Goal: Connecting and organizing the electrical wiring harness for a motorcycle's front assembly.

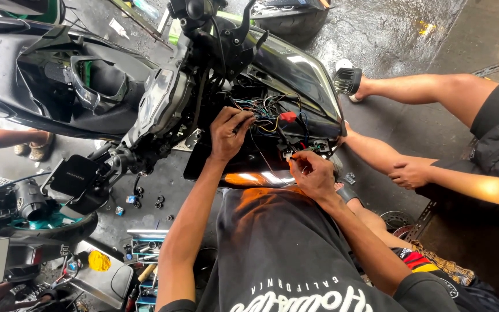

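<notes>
Bundle of thin multicoloured wires (267, 115) inside the opened front of the black scooter (295, 69), running left to right. Left hand (229, 134) pinches its left end; right hand (310, 173), below it, pinches a small white connector (289, 155).

You wore the one camera on your head; it looked steeply down and a little forward over your own chest. The view sat close to the work: your forearms ran up from the bottom edge, and your left hand (229, 134) and right hand (312, 173) met near frame centre at the scooter's open front wiring (270, 118). The wide lens also took in the wet concrete floor (388, 34) at top right, another person's legs at right, and a tool tray (145, 254) at lower left. No second view was recorded.
</notes>
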